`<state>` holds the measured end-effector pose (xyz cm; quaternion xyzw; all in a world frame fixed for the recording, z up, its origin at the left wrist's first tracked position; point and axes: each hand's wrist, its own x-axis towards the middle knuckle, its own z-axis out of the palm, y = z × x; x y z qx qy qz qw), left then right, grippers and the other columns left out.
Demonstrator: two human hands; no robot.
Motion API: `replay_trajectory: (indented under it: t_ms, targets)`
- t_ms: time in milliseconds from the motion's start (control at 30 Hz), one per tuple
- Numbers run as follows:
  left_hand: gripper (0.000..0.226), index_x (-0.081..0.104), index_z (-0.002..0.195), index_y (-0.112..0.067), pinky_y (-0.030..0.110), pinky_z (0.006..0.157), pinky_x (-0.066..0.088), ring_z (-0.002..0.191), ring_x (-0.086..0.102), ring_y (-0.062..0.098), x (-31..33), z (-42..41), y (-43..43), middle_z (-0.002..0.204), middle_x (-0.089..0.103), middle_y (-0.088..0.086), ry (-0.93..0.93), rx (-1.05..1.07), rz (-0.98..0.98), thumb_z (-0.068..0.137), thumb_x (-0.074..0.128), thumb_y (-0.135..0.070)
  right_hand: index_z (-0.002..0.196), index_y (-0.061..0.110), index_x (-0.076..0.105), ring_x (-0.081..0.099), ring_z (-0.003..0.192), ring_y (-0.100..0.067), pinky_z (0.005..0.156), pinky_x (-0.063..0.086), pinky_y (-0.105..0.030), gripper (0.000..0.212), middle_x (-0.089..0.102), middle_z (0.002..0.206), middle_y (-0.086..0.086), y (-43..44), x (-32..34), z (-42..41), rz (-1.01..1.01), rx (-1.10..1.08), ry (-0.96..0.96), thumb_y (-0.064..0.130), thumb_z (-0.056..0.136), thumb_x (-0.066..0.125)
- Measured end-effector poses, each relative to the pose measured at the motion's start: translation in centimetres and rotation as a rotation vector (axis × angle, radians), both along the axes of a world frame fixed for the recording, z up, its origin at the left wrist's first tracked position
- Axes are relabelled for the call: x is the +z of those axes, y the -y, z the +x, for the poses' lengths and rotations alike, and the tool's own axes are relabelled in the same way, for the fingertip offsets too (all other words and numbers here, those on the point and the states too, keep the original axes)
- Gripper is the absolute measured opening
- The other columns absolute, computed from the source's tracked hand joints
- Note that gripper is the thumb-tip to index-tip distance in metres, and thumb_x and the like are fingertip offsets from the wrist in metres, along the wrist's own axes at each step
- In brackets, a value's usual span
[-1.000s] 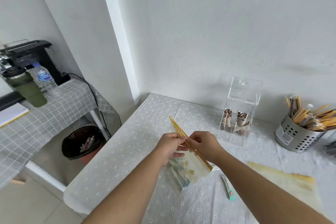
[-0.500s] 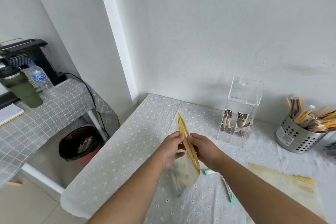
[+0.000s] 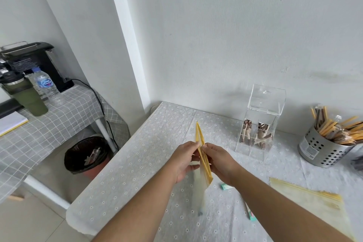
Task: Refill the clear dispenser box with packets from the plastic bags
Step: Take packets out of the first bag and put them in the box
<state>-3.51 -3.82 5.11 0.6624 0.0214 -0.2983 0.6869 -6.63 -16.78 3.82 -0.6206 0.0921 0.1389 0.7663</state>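
Plastic bag (image 3: 198, 186) is hanging just above the table (image 3: 137, 163) between your hands, apart from the clear dispenser box (image 3: 259, 124) that is standing near the wall. You are pinching its yellow zip strip, left hand (image 3: 184, 160) on one lip and right hand (image 3: 220, 161) on the other, fingers clamped on the band. It is looking light, limp and slick, with blur hiding its load. You are probably gripping the best place, since the stiffer band is giving purchase where thin film would be slipping.
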Motion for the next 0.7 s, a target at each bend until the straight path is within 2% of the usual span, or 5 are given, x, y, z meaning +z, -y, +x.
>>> replay_trajectory:
  t_ms: [167, 400, 467, 533, 700]
  targets:
    - [0.027, 0.064, 0.096, -0.014, 0.031, 0.073, 0.051, 0.080, 0.063, 0.017, 1.0, -0.4, 0.0, 0.083, 0.066, 0.004, 0.155, -0.042, 0.255, 0.094, 0.039, -0.025, 0.074, 0.009, 0.051, 0.048, 0.059, -0.013, 0.063, 0.039, -0.027, 0.027, 0.050, 0.066, -0.004, 0.1, 0.6, 0.2, -0.171, -0.015, 0.071, 0.015, 0.098, 0.041]
    - [0.031, 0.059, 0.079, -0.011, 0.027, 0.056, 0.054, 0.059, 0.065, 0.014, 0.5, -0.8, -1.1, 0.069, 0.067, 0.006, -0.112, 0.177, -0.256, 0.100, 0.037, -0.017, 0.087, 0.007, 0.057, 0.062, 0.071, -0.019, 0.075, 0.046, -0.033, 0.025, 0.066, 0.078, -0.009, 0.3, 0.3, 0.0, 0.370, -0.163, -0.027, 0.014, 0.098, 0.036]
    - [0.030, 0.059, 0.080, -0.011, 0.030, 0.059, 0.056, 0.062, 0.068, 0.017, 0.3, -0.5, -2.2, 0.072, 0.070, 0.008, -0.117, 0.145, -0.203, 0.100, 0.038, -0.017, 0.083, 0.011, 0.055, 0.059, 0.067, -0.015, 0.070, 0.043, -0.030, 0.024, 0.063, 0.075, -0.006, 0.6, 0.2, -0.2, 0.250, -0.112, -0.056, 0.016, 0.098, 0.037]
    - [0.028, 0.060, 0.080, -0.010, 0.032, 0.061, 0.056, 0.064, 0.069, 0.016, 0.3, -0.3, -3.0, 0.073, 0.070, 0.008, -0.049, 0.049, -0.013, 0.099, 0.041, -0.017, 0.078, 0.011, 0.053, 0.057, 0.062, -0.012, 0.063, 0.038, -0.025, 0.024, 0.061, 0.069, -0.003, 0.5, 0.4, -0.4, -0.054, -0.043, -0.028, 0.018, 0.098, 0.041]
    - [0.021, 0.055, 0.068, -0.008, 0.028, 0.053, 0.058, 0.049, 0.064, 0.015, 1.8, 1.3, -3.2, 0.065, 0.063, 0.011, 0.209, 0.018, 0.358, 0.087, 0.062, -0.008, 0.065, 0.009, 0.055, 0.055, 0.053, -0.009, 0.057, 0.044, -0.015, 0.028, 0.063, 0.058, -0.002, 0.7, 2.3, 0.4, -0.472, -0.070, 0.072, 0.015, 0.092, 0.053]
